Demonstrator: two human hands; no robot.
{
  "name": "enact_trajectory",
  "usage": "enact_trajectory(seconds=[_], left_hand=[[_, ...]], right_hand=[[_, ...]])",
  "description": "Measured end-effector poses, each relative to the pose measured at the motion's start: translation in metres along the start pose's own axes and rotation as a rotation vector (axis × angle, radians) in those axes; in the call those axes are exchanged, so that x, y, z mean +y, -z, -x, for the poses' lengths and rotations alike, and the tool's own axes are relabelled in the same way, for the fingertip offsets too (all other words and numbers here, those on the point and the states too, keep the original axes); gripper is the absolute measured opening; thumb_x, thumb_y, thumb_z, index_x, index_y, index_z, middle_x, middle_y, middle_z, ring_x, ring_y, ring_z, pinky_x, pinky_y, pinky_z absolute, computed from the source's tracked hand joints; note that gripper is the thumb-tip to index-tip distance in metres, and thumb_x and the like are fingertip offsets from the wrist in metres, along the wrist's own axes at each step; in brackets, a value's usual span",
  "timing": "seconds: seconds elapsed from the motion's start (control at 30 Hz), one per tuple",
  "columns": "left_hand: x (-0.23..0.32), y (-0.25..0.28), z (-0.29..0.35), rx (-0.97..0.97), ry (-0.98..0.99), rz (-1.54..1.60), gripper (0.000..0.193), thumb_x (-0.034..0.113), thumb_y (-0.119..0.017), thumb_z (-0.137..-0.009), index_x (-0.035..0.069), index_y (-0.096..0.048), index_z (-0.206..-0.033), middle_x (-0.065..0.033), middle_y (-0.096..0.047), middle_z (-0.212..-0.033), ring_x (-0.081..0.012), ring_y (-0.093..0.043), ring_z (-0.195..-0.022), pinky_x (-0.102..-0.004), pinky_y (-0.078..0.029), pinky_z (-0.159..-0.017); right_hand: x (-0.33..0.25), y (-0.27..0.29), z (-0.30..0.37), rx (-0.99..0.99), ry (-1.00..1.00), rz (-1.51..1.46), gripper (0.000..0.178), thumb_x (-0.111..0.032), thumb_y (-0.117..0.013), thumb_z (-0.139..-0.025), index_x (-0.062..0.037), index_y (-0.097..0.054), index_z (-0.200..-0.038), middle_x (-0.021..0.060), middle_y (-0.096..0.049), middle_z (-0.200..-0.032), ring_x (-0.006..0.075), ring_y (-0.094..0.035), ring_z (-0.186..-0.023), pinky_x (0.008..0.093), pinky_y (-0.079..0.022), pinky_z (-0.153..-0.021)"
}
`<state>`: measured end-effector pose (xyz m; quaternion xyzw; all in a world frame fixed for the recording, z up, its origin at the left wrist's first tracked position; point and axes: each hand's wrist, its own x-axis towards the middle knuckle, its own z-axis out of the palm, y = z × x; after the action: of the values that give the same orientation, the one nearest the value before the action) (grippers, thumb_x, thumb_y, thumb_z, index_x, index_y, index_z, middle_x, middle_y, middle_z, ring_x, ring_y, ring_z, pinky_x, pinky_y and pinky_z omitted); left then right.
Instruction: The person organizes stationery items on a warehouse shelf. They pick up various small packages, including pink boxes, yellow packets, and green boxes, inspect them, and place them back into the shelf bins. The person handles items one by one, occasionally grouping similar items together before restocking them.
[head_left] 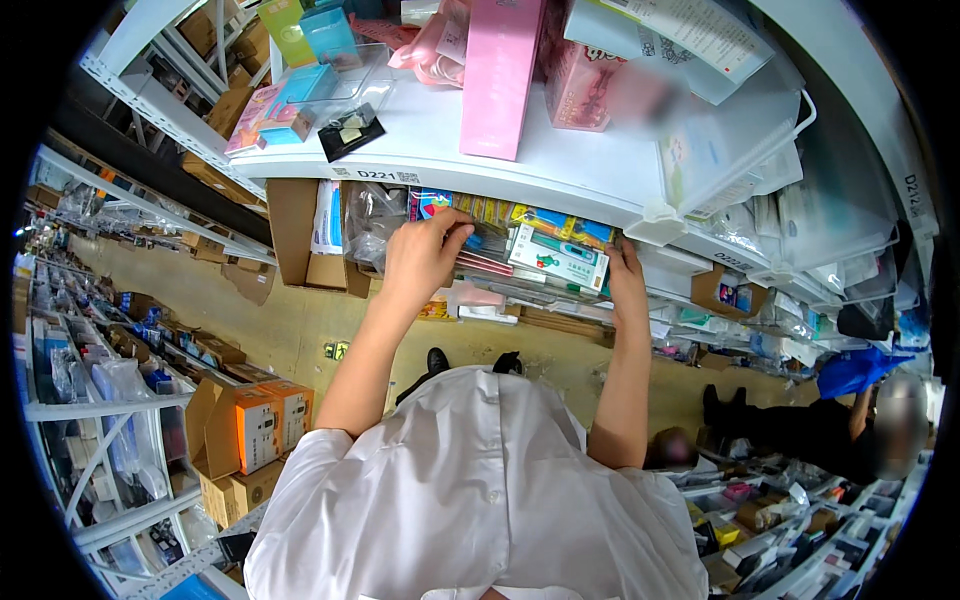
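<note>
Under the white shelf board, my left hand [425, 255] reaches into a row of colourful flat packets [480, 211]. Its fingers are curled closed at the packets' near edge; what they pinch, if anything, is hidden. My right hand [628, 280] is at the right end of the row, its fingers stretched along the side of a white flat package [556, 257] printed with a teal pen-shaped item. That package lies face up, tilted, over the yellow and blue packets. Left of my left hand are crumpled clear plastic bags [374, 215] in an open cardboard box [290, 235].
Above, the shelf board [600, 185] carries a tall pink box [500, 80], a small black tray [351, 134] and clear plastic bins [735, 150]. Orange boxes [258, 430] stand in a carton at lower left. Another person [800, 425] with a blue bag is at right.
</note>
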<state>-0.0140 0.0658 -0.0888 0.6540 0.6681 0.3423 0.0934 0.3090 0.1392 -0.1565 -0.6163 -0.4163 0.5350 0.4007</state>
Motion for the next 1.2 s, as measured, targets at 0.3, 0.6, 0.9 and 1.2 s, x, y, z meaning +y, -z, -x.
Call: enact_trajectory(seconds=[0.3, 0.6, 0.9, 1.2], left_hand=[[0.011, 0.003, 0.045, 0.365, -0.011, 0.262, 0.007, 0.008, -0.074, -0.1, 0.004, -0.077, -0.105, -0.0077, -0.073, -0.077, -0.0139, -0.062, -0.058, -0.031, -0.05, -0.057], [-0.04, -0.086, 0.137, -0.503, 0.737, 0.981, 0.053, 0.019, -0.075, -0.105, 0.002, -0.052, -0.15, -0.0117, -0.07, -0.126, -0.0198, -0.071, -0.11, -0.0356, -0.061, -0.084], [-0.04, -0.113, 0.099, -0.349, 1.01, 1.714, 0.047, 0.015, -0.074, -0.104, 0.003, -0.046, -0.14, -0.0172, -0.062, -0.138, -0.0399, -0.065, -0.132, -0.0574, -0.063, -0.106], [-0.042, -0.12, 0.089, -0.357, 1.068, 1.765, 0.014, 0.003, -0.062, -0.102, -0.004, -0.062, -0.114, -0.0201, -0.069, -0.129, -0.0385, -0.069, -0.125, -0.0487, -0.062, -0.112]], right_hand=[[-0.004, 0.004, 0.002, -0.033, 0.011, -0.076, 0.07, -0.026, -0.065, -0.108, 0.0058, -0.041, -0.166, 0.0213, -0.052, -0.165, 0.0288, -0.053, -0.148, 0.0351, -0.04, -0.121], [0.008, -0.001, -0.002, 0.02, 0.018, -0.131, 0.063, -0.018, -0.063, -0.109, -0.0007, -0.044, -0.166, 0.0151, -0.065, -0.148, 0.023, -0.065, -0.129, 0.034, -0.051, -0.108], [-0.01, 0.014, -0.001, -0.139, -0.248, -0.101, 0.075, -0.03, -0.064, -0.104, -0.0237, -0.036, -0.174, 0.0173, -0.054, -0.162, 0.0278, -0.057, -0.14, 0.0502, -0.055, -0.098], [0.019, 0.015, 0.026, -0.029, -0.077, -0.252, 0.075, -0.021, -0.059, -0.104, -0.0116, -0.034, -0.174, 0.0166, -0.053, -0.164, 0.0267, -0.057, -0.141, 0.035, -0.045, -0.114]])
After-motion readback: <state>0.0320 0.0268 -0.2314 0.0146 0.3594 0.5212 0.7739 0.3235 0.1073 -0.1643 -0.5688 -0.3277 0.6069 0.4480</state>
